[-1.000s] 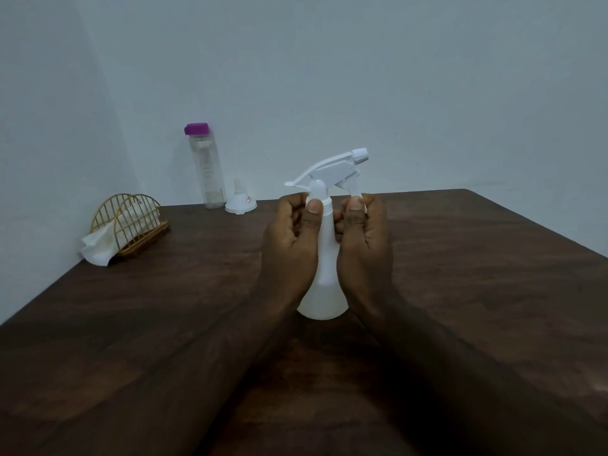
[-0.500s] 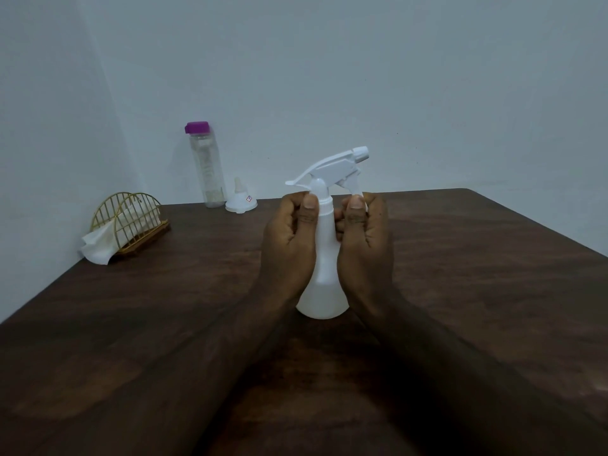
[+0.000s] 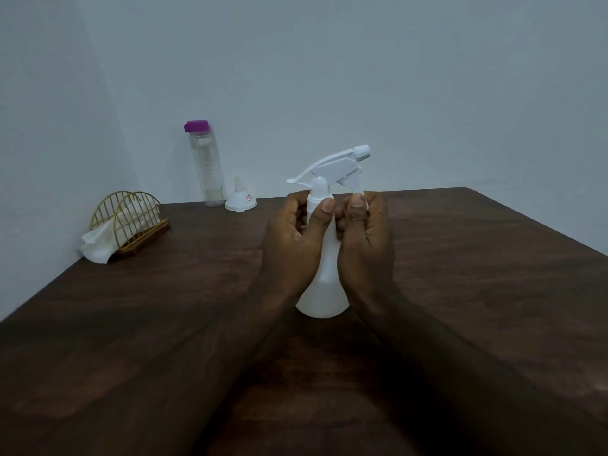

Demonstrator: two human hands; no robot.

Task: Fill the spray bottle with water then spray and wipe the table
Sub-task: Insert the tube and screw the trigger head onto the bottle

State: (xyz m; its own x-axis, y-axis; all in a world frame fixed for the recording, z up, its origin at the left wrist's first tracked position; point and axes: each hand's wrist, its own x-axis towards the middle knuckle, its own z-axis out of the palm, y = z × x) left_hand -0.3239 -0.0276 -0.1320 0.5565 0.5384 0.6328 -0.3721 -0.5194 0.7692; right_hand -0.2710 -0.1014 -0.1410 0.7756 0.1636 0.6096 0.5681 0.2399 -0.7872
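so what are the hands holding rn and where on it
Both hold the white spray bottle, upright on the table: left hand and right hand curl round its narrow neck, just below the trigger head.

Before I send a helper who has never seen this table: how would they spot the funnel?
On the dark wooden table, look along the far edge by the wall. There a tall clear bottle with a purple cap stands; the funnel sits just right of it, small, white, mouth down, spout up.

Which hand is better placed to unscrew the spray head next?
Probably the left hand: its thumb lies at the collar under the spray head; the right hand grips the spray bottle and can steady it.
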